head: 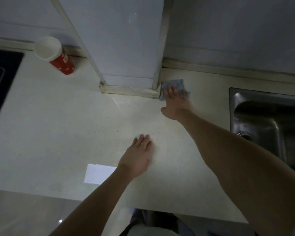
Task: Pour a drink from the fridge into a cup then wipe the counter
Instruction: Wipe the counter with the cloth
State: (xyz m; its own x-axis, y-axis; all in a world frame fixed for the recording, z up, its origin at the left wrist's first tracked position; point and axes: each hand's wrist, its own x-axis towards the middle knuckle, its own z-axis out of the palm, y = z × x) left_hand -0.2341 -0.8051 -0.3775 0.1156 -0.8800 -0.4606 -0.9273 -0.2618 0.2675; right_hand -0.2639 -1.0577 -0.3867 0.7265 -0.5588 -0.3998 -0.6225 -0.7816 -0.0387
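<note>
A blue cloth (175, 83) lies on the pale counter (66, 126), in the corner beside the base of a white pillar. My right hand (174, 101) presses down on the cloth with straight, spread fingers and covers most of it. Flat on the counter's middle, nearer to me, rests my left hand (138, 155), fingers straight and holding nothing. A red paper cup (58, 57) with a white inside stands at the back left against the wall; its contents cannot be made out.
The white pillar (126, 48) juts out onto the counter at the back. A steel sink (266, 123) is set into the right side. A black stove top (2, 79) fills the left edge. A bright patch of light (99, 174) lies near the front edge.
</note>
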